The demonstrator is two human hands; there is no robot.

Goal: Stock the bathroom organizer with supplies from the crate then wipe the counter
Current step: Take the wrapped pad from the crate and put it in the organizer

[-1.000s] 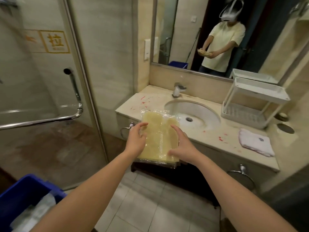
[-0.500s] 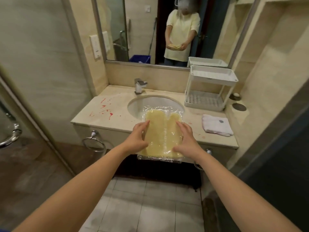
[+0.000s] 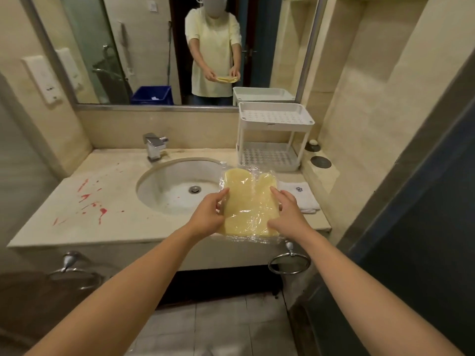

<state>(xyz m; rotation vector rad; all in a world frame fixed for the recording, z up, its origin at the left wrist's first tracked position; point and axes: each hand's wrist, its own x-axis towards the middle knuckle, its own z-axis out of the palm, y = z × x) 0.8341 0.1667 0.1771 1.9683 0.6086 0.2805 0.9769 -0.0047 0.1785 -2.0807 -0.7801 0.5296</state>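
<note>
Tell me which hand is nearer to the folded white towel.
Right. The right hand grips the right edge of the wrapped yellow packet, just beside the towel; the left hand grips its left edge, towards the sink, farther away.

Beige stone-tile walls (image 3: 365, 104); steel-framed mirror (image 3: 144, 47) over chrome faucet (image 3: 154, 146) and oval basin (image 3: 167, 186); grey tiled floor (image 3: 218, 327); dark door (image 3: 424, 227) right; warm light.

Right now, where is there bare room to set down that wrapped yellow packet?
Both shelves of the white organizer are bare. The counter left of the sink is open, between the faucet and the red stains. Crowded: the strip right of the sink, where the folded white towel lies in front of the organizer.
</note>
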